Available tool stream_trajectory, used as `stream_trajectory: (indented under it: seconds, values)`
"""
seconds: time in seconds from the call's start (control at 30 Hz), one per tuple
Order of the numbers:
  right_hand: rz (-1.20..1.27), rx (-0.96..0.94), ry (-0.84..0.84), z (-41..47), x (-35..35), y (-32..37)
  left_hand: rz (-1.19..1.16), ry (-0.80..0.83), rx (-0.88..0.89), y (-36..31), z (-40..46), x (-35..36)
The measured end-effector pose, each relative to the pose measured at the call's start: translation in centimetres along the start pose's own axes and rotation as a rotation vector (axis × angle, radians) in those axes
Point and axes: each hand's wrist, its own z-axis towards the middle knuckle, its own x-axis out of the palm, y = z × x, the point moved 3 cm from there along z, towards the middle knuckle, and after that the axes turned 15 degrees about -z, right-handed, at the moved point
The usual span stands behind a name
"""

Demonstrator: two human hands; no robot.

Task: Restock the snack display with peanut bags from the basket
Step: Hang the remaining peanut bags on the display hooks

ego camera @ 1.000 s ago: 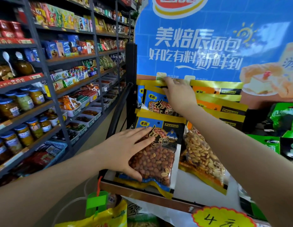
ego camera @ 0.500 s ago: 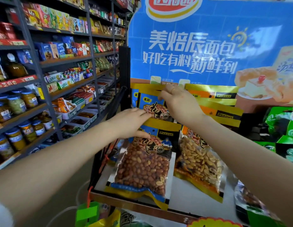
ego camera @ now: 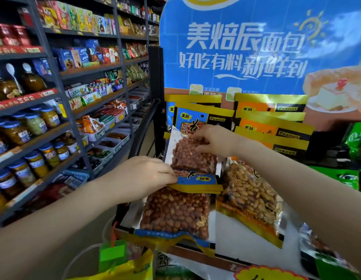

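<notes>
A blue-and-yellow peanut bag [ego camera: 192, 158] is tipped up over the display shelf [ego camera: 246, 239], silver back showing at its left. My left hand [ego camera: 143, 176] pinches its blue and yellow header edge. My right hand [ego camera: 214, 140] grips its upper end. Another blue peanut bag [ego camera: 175, 213] lies flat below it at the shelf front. Orange-yellow peanut bags [ego camera: 250, 195] lie beside it on the right, with more headers [ego camera: 272, 122] stacked behind. Blue bags [ego camera: 195, 118] stand at the back left.
A blue bread poster [ego camera: 246, 47] backs the display. Dark shelves [ego camera: 60, 73] of jars and snack boxes line the aisle on the left. Green packs [ego camera: 357, 142] sit at the right. A green tag [ego camera: 113, 251] and a yellow bag [ego camera: 131, 269] are below the shelf front.
My right hand came down from the top of the back row and took hold of a blue bag. My left hand rose off the front bag to that bag's header; the bag now tips up.
</notes>
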Motion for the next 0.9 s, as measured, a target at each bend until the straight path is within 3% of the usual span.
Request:
stream_trajectory:
  seconds: [0.13, 0.27, 0.33, 0.57, 0.67, 0.73, 0.83, 0.9]
  values:
    - [-0.12, 0.106, -0.08, 0.6, 0.6, 0.7, -0.017, -0.023, -0.042, -0.1, -0.4, 0.2]
    - [0.069, 0.482, -0.437, -1.1, 0.3, -1.1, -0.029, -0.039, -0.053, -0.5, -0.6, 0.9]
    - [0.165, 0.526, -0.521, -1.4, 0.8, -0.9, -0.022, -0.056, -0.047, -0.5, -0.7, 1.0]
    - [-0.289, 0.542, -0.62, 0.0, -0.3, -1.8, 0.009, -0.1, -0.02, -0.4, -0.6, 0.5]
    - [-0.346, 0.457, -0.589, 0.5, -0.9, -2.2, 0.04, -0.135, -0.047, -0.6, -0.1, 0.2]
    - [-0.3, 0.281, -0.552, 0.3, -1.1, -1.9, 0.009, -0.179, -0.116, -0.7, 0.4, -0.3]
    - [-0.035, -0.031, -0.445, -1.6, -0.8, -1.2, -0.041, -0.357, -0.245, -0.5, 0.4, -0.6]
    - [0.108, -0.139, -0.379, -3.3, -1.3, -0.6, 0.074, -0.366, -0.191, -0.4, 0.6, -0.5]
